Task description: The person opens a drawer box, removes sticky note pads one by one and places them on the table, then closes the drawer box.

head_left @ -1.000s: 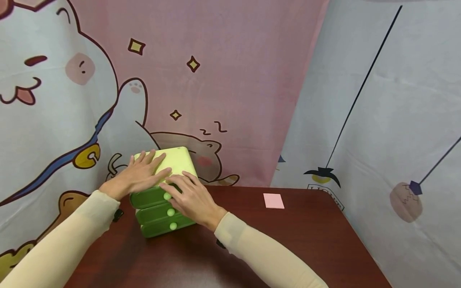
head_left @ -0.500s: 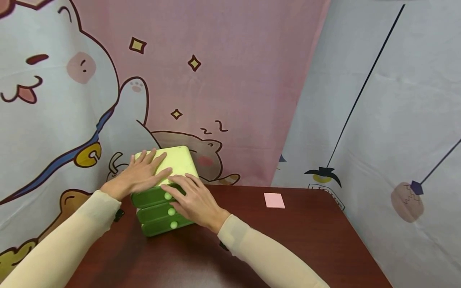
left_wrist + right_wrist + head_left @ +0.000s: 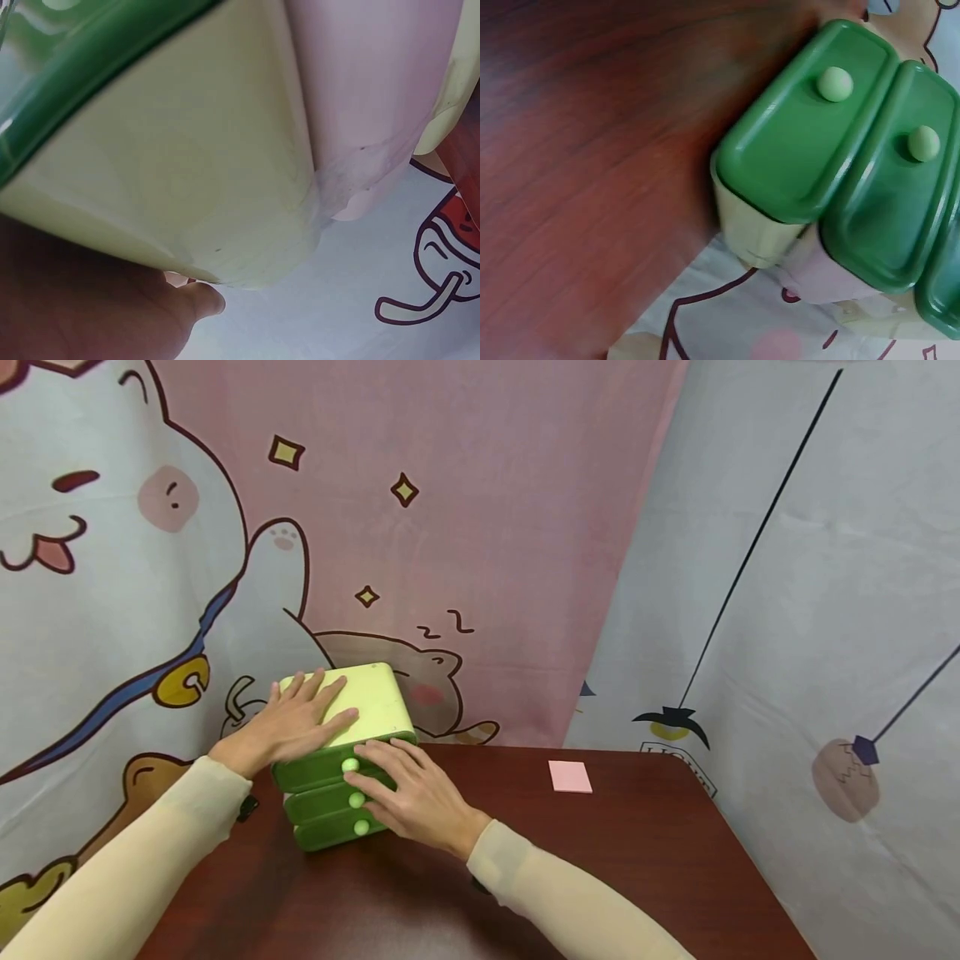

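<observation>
A small chest of drawers has a pale yellow top (image 3: 378,697) and green drawer fronts (image 3: 313,835) with round light-green knobs (image 3: 357,800). My left hand (image 3: 296,718) rests on that top with fingers spread. In the left wrist view, part of the left hand (image 3: 150,319) shows beside the chest's cream side (image 3: 180,165). My right hand (image 3: 420,793) is in front of the right part of the drawer fronts, its fingers loosely bent near the top knob (image 3: 350,765); contact cannot be told. The right wrist view shows green fronts (image 3: 795,142) flush in a row, without the hand.
The chest stands on a dark red-brown table (image 3: 637,860) near its back edge. A pink square of paper (image 3: 570,777) lies to the right. Behind hangs a cartoon-printed cloth (image 3: 510,543). A small black object (image 3: 247,808) shows by the left wrist.
My right hand has drawn slightly right and down from the chest's top front edge, uncovering more of the top drawer's front. The left hand has stayed in place; the drawers look unchanged.
</observation>
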### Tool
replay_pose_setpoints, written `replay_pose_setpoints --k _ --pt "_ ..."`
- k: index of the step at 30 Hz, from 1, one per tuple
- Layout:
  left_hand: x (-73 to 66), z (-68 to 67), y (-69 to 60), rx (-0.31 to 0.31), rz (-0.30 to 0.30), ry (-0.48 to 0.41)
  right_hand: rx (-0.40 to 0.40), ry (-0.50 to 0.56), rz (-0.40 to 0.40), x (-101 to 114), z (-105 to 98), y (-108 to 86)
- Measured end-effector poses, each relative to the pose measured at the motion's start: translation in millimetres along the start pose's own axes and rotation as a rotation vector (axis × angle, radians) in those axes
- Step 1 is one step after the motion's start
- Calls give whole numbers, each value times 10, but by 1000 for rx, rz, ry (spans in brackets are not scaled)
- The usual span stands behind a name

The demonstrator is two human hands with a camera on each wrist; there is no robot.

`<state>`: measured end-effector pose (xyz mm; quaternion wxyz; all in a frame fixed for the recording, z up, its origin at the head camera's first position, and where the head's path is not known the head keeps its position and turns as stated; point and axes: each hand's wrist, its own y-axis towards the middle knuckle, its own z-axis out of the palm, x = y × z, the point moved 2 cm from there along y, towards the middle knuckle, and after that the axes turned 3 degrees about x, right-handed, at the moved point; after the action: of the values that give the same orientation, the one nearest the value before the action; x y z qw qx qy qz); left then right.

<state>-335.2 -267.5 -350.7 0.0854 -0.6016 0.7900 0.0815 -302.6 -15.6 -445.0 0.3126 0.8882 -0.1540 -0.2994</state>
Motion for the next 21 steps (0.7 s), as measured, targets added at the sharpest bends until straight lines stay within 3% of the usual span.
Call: replay_pose_setpoints --k 14,21 --pt "-4 8 -27 -3 -13 -14 -34 -2 -202 11 174 -194" --pt "-12 9 -31 -3 -20 -12 33 -26 -286 33 274 -193"
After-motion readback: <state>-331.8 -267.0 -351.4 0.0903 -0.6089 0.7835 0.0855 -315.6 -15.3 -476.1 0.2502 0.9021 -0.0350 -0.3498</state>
